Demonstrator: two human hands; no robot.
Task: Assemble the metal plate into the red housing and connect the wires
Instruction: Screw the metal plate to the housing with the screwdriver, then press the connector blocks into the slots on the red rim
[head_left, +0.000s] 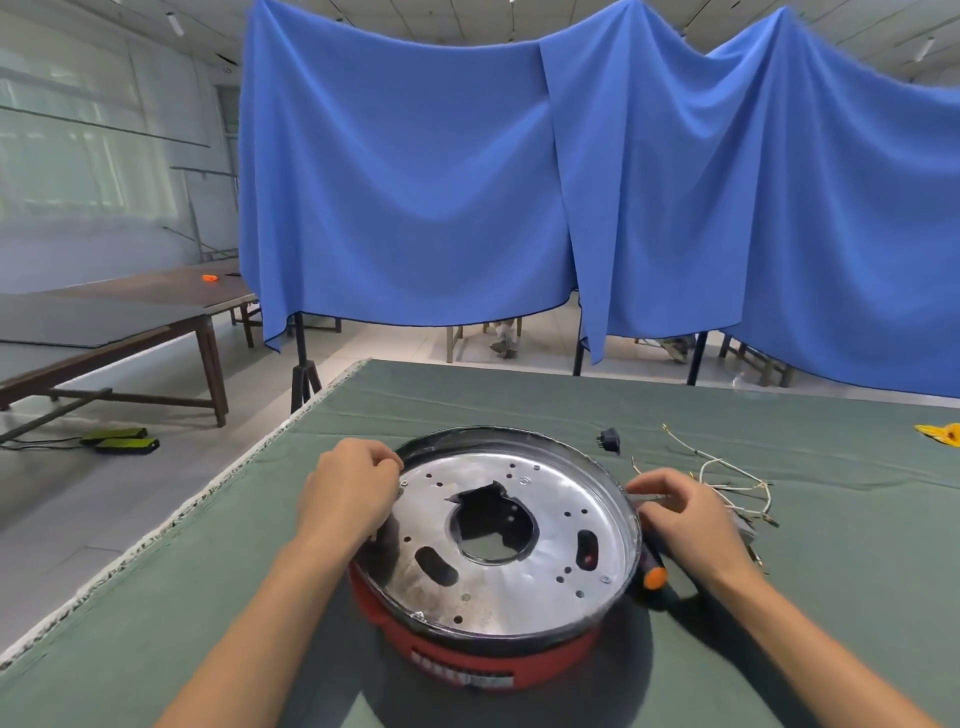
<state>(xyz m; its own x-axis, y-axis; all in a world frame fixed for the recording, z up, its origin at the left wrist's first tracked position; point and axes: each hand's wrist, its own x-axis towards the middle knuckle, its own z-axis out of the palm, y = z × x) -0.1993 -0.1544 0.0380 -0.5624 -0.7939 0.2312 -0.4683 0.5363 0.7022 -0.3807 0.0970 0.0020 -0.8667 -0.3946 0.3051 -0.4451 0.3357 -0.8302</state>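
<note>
Metal plate (524, 551) inside red housing (467, 660)

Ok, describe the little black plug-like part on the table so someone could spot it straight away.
Start at the round metal plate in the red housing on the green table. Just beyond its far right rim lies the small black part, left of the pale wires: the only dark, blocky piece there.

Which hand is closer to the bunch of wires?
Right. The right hand sits just beside the wires; the left hand is across the metal plate, far from them.
</note>
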